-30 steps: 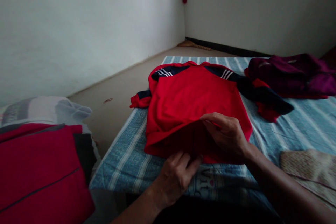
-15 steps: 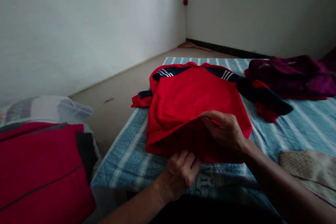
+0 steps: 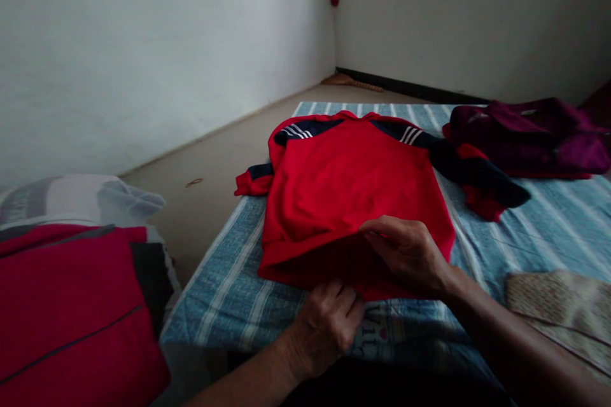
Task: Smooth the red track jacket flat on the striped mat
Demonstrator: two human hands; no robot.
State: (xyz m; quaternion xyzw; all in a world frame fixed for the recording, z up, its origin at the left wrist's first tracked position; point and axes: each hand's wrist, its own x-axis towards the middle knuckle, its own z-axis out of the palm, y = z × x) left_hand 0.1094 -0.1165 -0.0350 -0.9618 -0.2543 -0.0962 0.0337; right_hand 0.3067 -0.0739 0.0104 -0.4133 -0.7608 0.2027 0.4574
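Note:
A red jacket with navy shoulders and white stripes lies spread on a blue striped cloth, its collar at the far end. My right hand pinches the upper layer of the hem and holds it raised, so the bottom opening gapes and shows a dark inside. Below it, my left hand is closed on the lower layer of the hem near the front edge of the cloth. The left fingertips are partly hidden. One sleeve pokes out short on the left; the other stretches to the right.
A folded purple garment rests at the back right, on something red. At the right front lies a beige textured fabric. Folded dark pink clothing sits at the left, beside a whitish plastic bag. White walls meet behind.
My right hand has lowered slightly with the upper hem layer, and the opening is a little narrower. The left hand keeps its hold. The view has shifted slightly.

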